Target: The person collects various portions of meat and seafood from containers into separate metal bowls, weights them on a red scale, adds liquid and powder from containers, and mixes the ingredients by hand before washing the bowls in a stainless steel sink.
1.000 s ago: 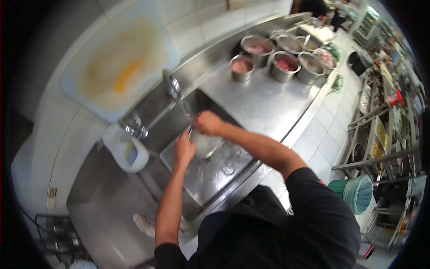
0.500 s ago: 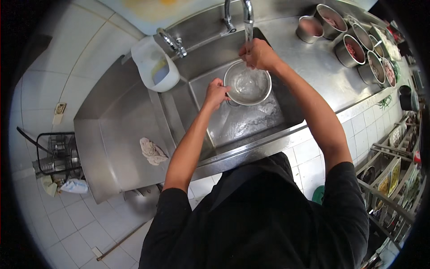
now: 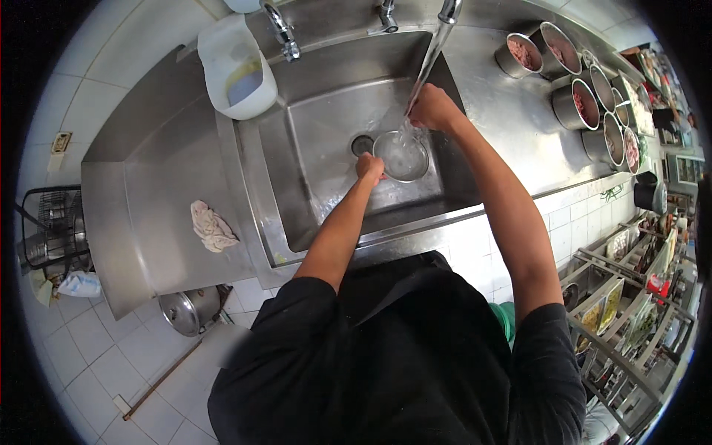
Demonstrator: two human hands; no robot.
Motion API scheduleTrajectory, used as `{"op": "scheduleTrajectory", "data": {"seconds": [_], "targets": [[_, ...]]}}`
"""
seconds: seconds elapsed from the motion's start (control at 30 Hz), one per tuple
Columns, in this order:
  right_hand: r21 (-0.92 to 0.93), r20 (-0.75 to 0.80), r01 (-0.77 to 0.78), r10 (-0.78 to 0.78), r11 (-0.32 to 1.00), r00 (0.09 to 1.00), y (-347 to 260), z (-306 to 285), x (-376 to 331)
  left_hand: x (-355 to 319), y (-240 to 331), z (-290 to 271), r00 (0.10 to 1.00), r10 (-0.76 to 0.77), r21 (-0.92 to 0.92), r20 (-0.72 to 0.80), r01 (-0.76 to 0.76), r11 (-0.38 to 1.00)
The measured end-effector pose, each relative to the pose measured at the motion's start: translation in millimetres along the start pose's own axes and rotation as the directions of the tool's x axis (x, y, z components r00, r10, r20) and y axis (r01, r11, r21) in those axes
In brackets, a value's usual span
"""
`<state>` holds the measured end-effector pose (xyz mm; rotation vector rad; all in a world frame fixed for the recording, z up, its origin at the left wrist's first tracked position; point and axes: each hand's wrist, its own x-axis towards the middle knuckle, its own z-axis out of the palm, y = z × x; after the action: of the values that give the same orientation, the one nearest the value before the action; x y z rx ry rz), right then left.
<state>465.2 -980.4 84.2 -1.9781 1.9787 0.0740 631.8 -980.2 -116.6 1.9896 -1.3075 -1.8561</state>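
Low inside the steel sink (image 3: 326, 111) is a round metal bowl (image 3: 412, 172) with cloudy, splashing water in it. My left hand (image 3: 369, 168) grips the bowl's left rim, fingers closed on it. Above the bowl's upper right side, my right hand (image 3: 434, 109) is in the water stream (image 3: 428, 65) that runs from the tap (image 3: 449, 12). Its fingers are curled together, and what they hold, if anything, is hidden. Beside the bowl's left edge the round drain (image 3: 362, 144) shows in the sink floor.
A cut white plastic container (image 3: 256, 100) stands at the sink's upper left, under a second tap (image 3: 282, 33). A crumpled cloth (image 3: 213, 226) lies on the left steel surface. Several metal pots of meat, one nearest the sink (image 3: 518, 55), stand at the right counter's back.
The bowl has gone deeper into the sink, with my left hand still on its rim. My right hand stays under the running water. The whole view has shifted, and the drain now shows.
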Motion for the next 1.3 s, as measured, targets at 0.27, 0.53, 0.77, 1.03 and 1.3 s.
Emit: {"op": "scheduleTrajectory", "data": {"seconds": [0.27, 0.53, 0.77, 1.03, 1.3], "targets": [[0.220, -0.288, -0.012, 0.076, 0.975, 0.954, -20, 31, 31, 19, 57, 13, 0.538, 0.781, 0.681, 0.317, -0.702, 0.208], [0.596, -0.577, -0.031, 0.456, 0.802, 0.678, -24, 7, 16, 15, 147, 21, 0.043, 0.928, 0.578, 0.370, -0.792, -0.194], [0.717, -0.386, -0.045, 0.449, 0.696, 0.806, -52, 46, -5, 21, 163, -47, 0.832, 0.516, 0.278, 0.204, -0.555, 0.784], [0.566, -0.370, -0.034, 0.291, 0.824, 0.882, -35, 52, 21, -37, 168, -36, 0.826, 0.533, -0.093, 0.183, -0.525, 0.846], [0.867, -0.279, -0.145, 0.705, 0.477, 0.652, -10, 36, 5, -86, 173, -8, 0.258, 0.945, 0.570, 0.199, -0.815, 0.103]]}}
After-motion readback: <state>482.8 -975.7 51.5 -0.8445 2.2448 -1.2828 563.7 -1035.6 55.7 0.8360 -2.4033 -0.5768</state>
